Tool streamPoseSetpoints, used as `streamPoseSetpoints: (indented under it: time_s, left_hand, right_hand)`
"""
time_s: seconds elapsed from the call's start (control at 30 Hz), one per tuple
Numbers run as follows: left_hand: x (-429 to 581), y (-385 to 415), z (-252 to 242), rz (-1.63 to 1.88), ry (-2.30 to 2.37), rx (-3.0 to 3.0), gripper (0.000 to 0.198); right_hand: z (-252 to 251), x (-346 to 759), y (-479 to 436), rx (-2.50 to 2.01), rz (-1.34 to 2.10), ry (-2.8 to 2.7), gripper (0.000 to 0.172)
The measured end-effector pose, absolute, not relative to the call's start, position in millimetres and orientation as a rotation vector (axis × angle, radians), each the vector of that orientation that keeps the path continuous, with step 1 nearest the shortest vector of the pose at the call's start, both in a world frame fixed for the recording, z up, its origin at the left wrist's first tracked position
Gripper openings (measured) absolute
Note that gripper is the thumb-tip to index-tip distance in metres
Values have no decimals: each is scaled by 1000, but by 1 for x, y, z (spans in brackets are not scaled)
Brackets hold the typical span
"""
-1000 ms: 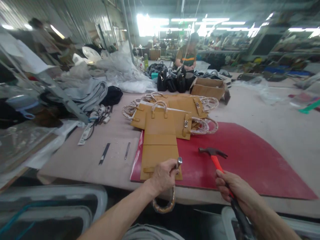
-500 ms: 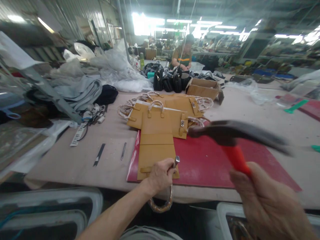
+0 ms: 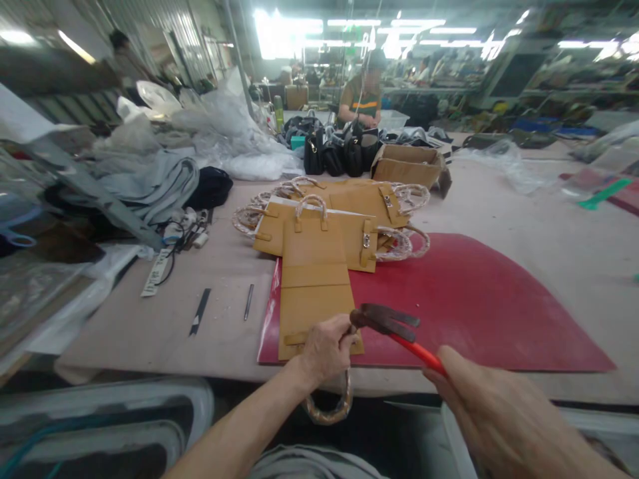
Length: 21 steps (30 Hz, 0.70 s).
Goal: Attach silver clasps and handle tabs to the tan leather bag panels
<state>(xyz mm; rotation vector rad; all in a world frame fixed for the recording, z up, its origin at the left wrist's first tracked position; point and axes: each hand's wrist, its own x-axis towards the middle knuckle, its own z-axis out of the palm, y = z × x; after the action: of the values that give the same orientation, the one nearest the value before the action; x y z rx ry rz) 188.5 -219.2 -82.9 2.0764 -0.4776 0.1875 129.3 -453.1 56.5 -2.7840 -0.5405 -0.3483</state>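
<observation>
My left hand (image 3: 327,344) is closed around a short metal punch, its shaft mostly hidden by the fingers and the hammer. Beneath that hand lies a tan bag panel (image 3: 315,273), flat and lengthwise, with one wrapped handle at its far end. Another plastic-wrapped handle (image 3: 327,417) hangs over the table's front edge. My right hand (image 3: 464,379) grips a claw hammer (image 3: 387,322) by its red handle. The hammer's striking face meets the top of the punch, or is just above it; I cannot tell which.
A red board (image 3: 449,299) lies under the panel. Behind it are several stacked tan bag pieces (image 3: 344,193). A slim metal rod (image 3: 248,302) and a dark strip (image 3: 200,311) lie to the left. Farther back stand black bags (image 3: 332,156), a cardboard box (image 3: 407,166) and a seated person (image 3: 360,100).
The hammer has swung down and left from a raised position to the top of the punch. My left hand stays in the same place on the panel.
</observation>
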Motion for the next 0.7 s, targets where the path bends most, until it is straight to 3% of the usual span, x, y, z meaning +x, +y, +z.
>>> streamPoseSetpoints:
  time_s: [0.17,0.3,0.47,0.6,0.7]
  left_hand:
    - [187,-218,-81,199,-484,2029,15]
    - [187,-217,-82,206,-498,2007,16]
    - [188,-218,-85,220,-507,2009,18]
    - [187,-218,-87,263,-522,2010,17]
    - [184,-219,-87,251,-546,2009,18]
  right_hand:
    - [45,157,-471,-2557,-20,-246,44]
    - [3,186,-500,-2615,122,-13,41]
    - [-42,205,-509,-2921,-190,17,23]
    - [-60,197,-465,-2744,-521,-407,32]
    - [-75,185,-420,-2541,-439,-742,36]
